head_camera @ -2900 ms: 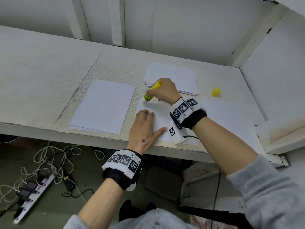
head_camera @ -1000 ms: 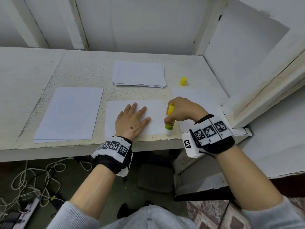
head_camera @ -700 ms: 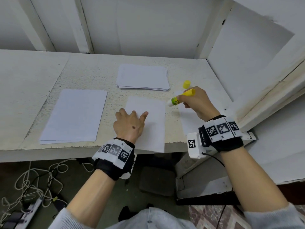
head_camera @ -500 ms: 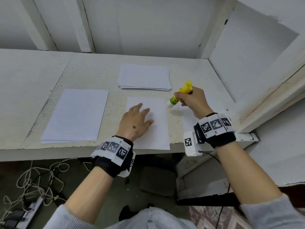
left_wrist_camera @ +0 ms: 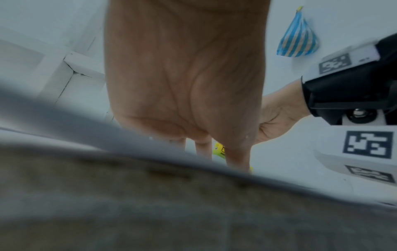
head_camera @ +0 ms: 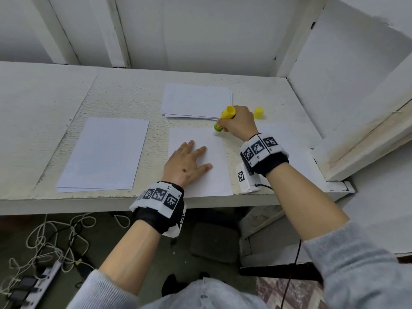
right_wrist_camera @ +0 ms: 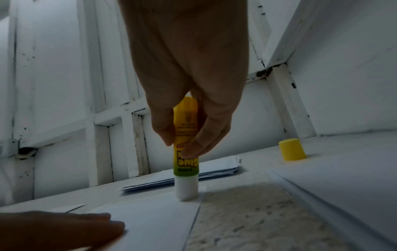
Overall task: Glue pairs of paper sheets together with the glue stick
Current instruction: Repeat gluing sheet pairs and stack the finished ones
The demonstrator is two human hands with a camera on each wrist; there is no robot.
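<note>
Since half a second ago the right hand has come down from mid-air; glue stick now stands tip-down on the far right corner of the middle sheet. Half a second before that the sheet lay crosswise; it now lies lengthwise away from the person.

Glue stick: yellow barrel, green band at the bottom, white glue exposed below, label upside down. Near upright, leaning a little away. Right hand's thumb and fingers curl round the barrel from above, pinching it; base end sticks out above the knuckles.

Left hand lies flat on the middle sheet, fingers straight and spread, holding nothing, pressing the paper down. It sits near and left of the stick, not touching it.

Yellow cap stands on the bench just right of the right hand. Stack of sheets lies just behind the stick; another stack lies left; more paper under the right wrist.
</note>
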